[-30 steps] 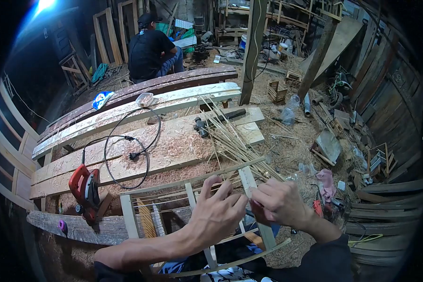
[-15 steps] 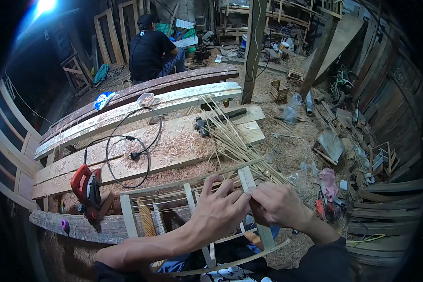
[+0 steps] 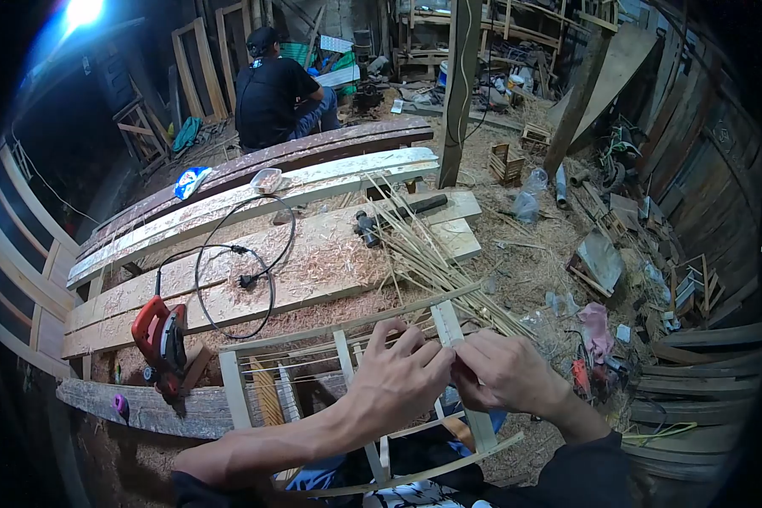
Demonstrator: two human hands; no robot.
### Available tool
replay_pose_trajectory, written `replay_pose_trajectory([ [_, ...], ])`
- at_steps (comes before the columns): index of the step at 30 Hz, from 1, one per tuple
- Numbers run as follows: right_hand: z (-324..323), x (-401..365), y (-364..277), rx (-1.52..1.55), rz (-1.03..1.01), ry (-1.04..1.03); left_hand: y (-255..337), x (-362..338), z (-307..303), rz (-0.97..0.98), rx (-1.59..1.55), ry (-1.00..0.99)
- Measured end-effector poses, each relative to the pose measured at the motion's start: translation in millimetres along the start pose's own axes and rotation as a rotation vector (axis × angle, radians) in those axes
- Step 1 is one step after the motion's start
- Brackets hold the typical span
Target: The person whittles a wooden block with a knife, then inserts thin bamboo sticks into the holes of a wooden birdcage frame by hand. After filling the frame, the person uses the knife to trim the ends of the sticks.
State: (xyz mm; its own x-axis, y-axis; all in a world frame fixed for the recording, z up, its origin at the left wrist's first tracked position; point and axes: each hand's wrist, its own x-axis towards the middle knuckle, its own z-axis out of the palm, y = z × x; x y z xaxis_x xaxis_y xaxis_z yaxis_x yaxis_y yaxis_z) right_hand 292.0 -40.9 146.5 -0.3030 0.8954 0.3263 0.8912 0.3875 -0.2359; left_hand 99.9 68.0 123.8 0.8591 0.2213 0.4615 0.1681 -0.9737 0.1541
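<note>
- At the lower left of the frame, a red circular saw is seen lying on a plank edge, with its black cable looped across the shaving-covered planks.
- At the upper left, a seated person is turned away, well apart from the work.
- At lower centre, a wooden frame is propped before the wearer. Several thin sticks are already run across its upper part between the uprights; the lower part is judged unfilled, so more than half seems left.
- The left hand is laid over the sticks, fingers bent and parted; whether anything is gripped cannot be told.
- Above centre, a loose bundle of sticks is spread on the planks beside a hammer, within reach and unobstructed.
- The right hand is drawn together in a pinch at the frame's right upright, touching the left; what is pinched is hidden.
- At the right, a pink cloth and scrap wood are scattered on the floor, clear of the frame.
</note>
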Motion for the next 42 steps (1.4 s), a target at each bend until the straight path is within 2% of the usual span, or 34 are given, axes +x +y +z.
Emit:
replay_pose_trajectory([
  [7,-3,3,13,0.078,-0.037,-0.080,-3,3,-5,-0.013,-0.019,-0.026],
  [10,-2,4,15,0.105,-0.054,-0.080,-4,2,-4,-0.026,-0.065,-0.094],
  [13,0,2,12,0.056,-0.050,-0.075,-3,3,-3,-0.038,-0.048,-0.124],
  [15,0,2,7,-0.036,-0.040,-0.065,-3,3,0,-0.022,-0.006,0.002],
  [21,2,1,5,-0.167,-0.037,-0.057,-2,2,2,-0.036,-0.017,0.037],
  [34,5,0,-6,-0.310,0.009,-0.077,-3,2,3,-0.040,-0.014,0.027],
  [36,5,0,-5,-0.296,0.000,-0.081,-3,1,3,-0.061,-0.047,-0.055],
  [42,6,0,-7,-0.306,0.011,-0.076,-2,0,4,-0.085,-0.078,-0.056],
])
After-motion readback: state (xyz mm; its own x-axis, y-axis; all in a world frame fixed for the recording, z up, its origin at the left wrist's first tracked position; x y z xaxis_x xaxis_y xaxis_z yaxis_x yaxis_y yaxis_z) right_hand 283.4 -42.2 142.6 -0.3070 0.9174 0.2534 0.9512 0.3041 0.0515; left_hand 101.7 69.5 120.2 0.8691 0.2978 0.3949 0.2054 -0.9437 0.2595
